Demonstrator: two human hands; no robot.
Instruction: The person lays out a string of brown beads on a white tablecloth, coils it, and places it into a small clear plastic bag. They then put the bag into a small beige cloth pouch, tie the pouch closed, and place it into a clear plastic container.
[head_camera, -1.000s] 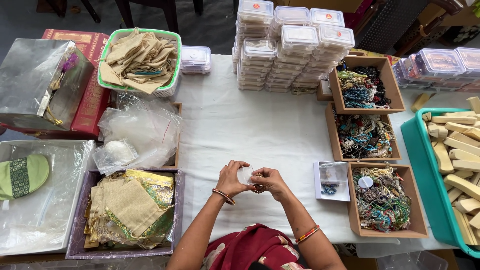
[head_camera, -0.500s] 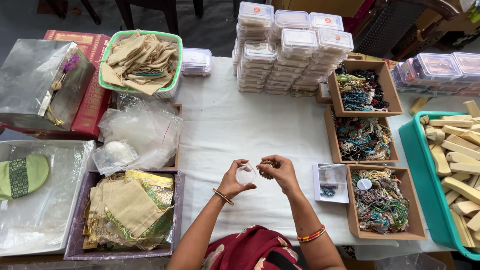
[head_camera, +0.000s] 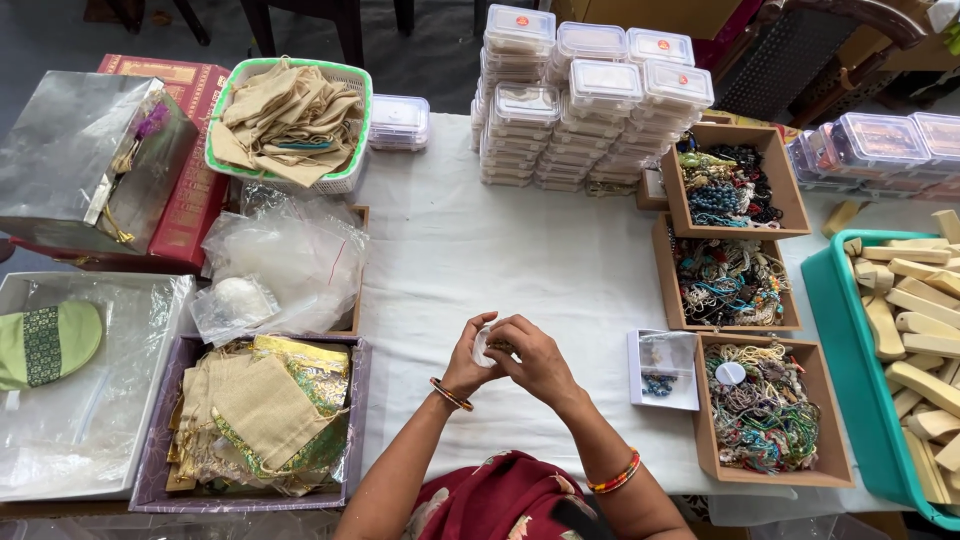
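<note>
We hold a small white round piece (head_camera: 484, 345) between both hands, just above the white tablecloth (head_camera: 500, 250) at the near middle of the table. Our left hand (head_camera: 468, 358) pinches its left edge; our right hand (head_camera: 535, 358) curls over it from the right, fingers closed on it and on what seems a bit of beading, too small to tell. The hands touch each other. To do this well, we judge, the grip should stay light and close to the cloth, so anything dropped lands nearby. Just right lies a small open clear box (head_camera: 664, 370) holding dark beads, then three brown cardboard trays (head_camera: 770, 415) of tangled, glossy beaded strands. Far off stand stacked clear plastic boxes (head_camera: 585, 95). Left, a purple tray (head_camera: 160, 470) holds coarse beige cloth pouches (head_camera: 250, 415).
</note>
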